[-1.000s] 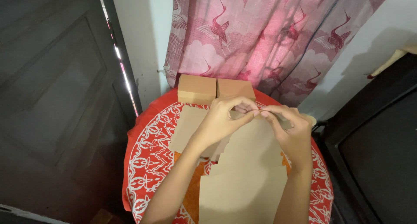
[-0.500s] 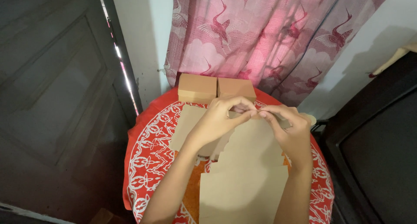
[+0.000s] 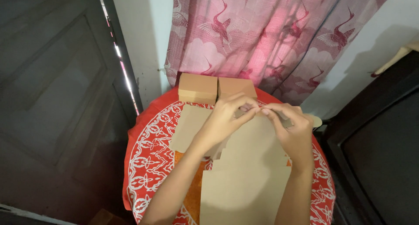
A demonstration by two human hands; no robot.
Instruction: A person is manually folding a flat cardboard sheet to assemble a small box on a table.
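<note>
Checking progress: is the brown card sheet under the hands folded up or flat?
Mostly flat: the card sheet lies spread on the table; its far edge is hidden by both hands.

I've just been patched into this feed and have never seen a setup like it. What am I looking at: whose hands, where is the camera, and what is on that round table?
There is no machine here. A person works with bare hands, and the one camera sits on their head, looking down. The left hand and right hand meet at their fingertips over a flat brown cardboard sheet, pinching its far edge. What exactly the fingers are doing there is too small to tell. The sheet lies on a round table with a red patterned cloth. At the table's far edge stand two closed brown boxes. Behind them hangs a pink curtain with birds; a dark door is on the left.
</note>
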